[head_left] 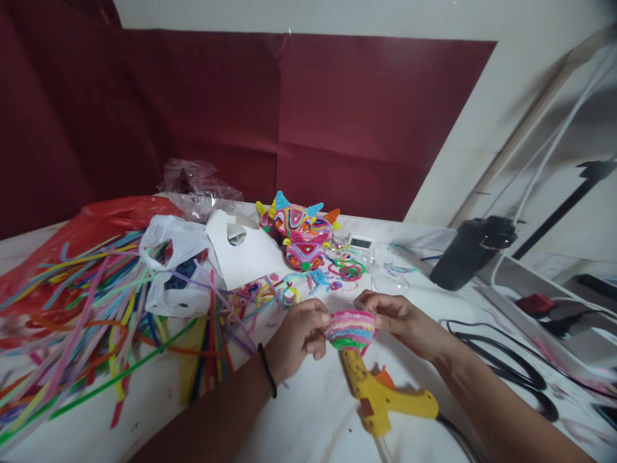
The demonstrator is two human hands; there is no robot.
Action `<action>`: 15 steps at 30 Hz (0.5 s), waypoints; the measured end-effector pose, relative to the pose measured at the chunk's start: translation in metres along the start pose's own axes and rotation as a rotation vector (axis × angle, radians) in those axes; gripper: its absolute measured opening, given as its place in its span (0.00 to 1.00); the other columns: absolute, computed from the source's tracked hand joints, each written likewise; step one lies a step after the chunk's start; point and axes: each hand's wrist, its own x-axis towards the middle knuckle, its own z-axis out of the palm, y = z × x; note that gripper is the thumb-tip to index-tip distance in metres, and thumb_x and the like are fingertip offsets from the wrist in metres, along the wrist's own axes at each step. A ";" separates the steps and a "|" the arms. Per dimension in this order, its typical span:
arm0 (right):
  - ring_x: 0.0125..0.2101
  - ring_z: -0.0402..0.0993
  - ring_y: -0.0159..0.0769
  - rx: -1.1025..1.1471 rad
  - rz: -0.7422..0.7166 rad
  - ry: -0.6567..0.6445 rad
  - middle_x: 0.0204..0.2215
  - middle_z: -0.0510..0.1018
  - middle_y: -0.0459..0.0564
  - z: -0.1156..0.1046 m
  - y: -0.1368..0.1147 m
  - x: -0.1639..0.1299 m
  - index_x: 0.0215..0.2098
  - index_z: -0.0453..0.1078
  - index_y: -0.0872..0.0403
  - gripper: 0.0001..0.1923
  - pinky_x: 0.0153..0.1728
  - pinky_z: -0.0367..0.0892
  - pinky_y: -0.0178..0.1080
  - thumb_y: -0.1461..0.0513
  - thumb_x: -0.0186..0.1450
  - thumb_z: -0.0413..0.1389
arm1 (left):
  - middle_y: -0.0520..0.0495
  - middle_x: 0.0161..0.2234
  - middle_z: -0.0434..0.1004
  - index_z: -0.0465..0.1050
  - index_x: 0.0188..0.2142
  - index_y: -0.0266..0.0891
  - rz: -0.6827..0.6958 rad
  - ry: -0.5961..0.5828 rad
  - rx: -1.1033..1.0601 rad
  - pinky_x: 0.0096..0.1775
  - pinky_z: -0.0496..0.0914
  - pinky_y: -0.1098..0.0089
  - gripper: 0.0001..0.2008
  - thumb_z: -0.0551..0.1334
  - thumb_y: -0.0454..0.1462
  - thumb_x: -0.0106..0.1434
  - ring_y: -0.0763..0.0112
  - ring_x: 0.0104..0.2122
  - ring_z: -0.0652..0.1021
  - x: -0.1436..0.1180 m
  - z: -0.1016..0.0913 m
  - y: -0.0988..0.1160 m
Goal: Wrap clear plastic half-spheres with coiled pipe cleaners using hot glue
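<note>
Between my two hands is a small rounded piece of pipe cleaners point(351, 328), banded in pink, white, blue and green. My left hand point(299, 334), with a black band at the wrist, pinches its left edge. On the opposite edge my right hand point(396, 319) grips it between thumb and fingers. Just below the piece lies a yellow hot glue gun point(380, 400) with an orange trigger, a glue stick poking from its rear; its nozzle is hidden behind the piece. Beyond my hands sit finished-looking colourful pipe-cleaner figures point(303, 235) with blue and orange horns.
Many loose pipe cleaners point(103, 308) spread over the left side, by a red plastic bag point(120, 212) and a white bag point(168, 292). White paper point(243, 254) lies behind. A black cylindrical case point(465, 254), a coiled black cable point(511, 370) and a tray point(540, 321) are right.
</note>
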 end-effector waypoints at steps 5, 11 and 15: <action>0.32 0.64 0.36 -0.025 0.004 0.012 0.31 0.68 0.46 0.000 0.000 0.001 0.26 0.73 0.53 0.13 0.35 0.61 0.38 0.52 0.56 0.65 | 0.61 0.15 0.59 0.62 0.23 0.39 -0.009 0.006 -0.011 0.15 0.54 0.77 0.09 0.62 0.39 0.48 0.86 0.10 0.54 0.000 0.000 -0.001; 0.32 0.64 0.36 -0.047 0.020 0.018 0.31 0.69 0.46 -0.001 0.000 0.001 0.26 0.73 0.53 0.14 0.35 0.61 0.39 0.51 0.56 0.65 | 0.61 0.15 0.58 0.63 0.22 0.39 -0.008 0.033 -0.010 0.15 0.53 0.77 0.06 0.61 0.36 0.47 0.87 0.10 0.54 0.001 0.001 0.000; 0.31 0.64 0.35 -0.022 0.030 0.027 0.29 0.69 0.45 -0.002 0.001 0.000 0.27 0.73 0.53 0.14 0.34 0.60 0.38 0.52 0.56 0.65 | 0.61 0.15 0.58 0.63 0.21 0.38 -0.017 0.061 -0.011 0.15 0.53 0.77 0.06 0.61 0.36 0.45 0.87 0.10 0.54 0.001 0.003 0.001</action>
